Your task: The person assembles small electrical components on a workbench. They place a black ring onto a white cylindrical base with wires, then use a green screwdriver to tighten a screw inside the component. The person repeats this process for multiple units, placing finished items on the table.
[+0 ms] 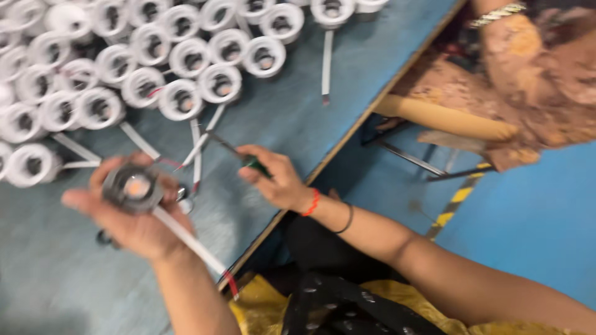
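At the lower left of the frame, the left hand is raised above the counter, and a round grey fitting with a pale orange centre is held in its closed fingers, its open face turned up toward the camera. A white sheathed cable is seen running from under the fitting down and to the right, its long axis slanting toward the lower middle of the frame, where red wire shows at its end over the counter edge. Just right of centre, the right hand is closed on a thin screwdriver with a dark green handle; the tool's long axis is laid diagonally, with the shaft pointing to the upper left, toward the strips on the counter. A red band and a dark band are worn at the right wrist. Beyond the hands, several flat white strips are fanned out on the blue-grey counter, one further strip lying upright in the frame at the upper middle. Farther still, a dense cluster of white round fittings is spread over the upper left of the frame, openings facing up. At the upper right, past the counter edge, another person in patterned pinkish clothing is seen, with a bracelet at the wrist, above a blue floor marked by a yellow-and-black stripe. The picture is blurred, so finer details cannot be told.
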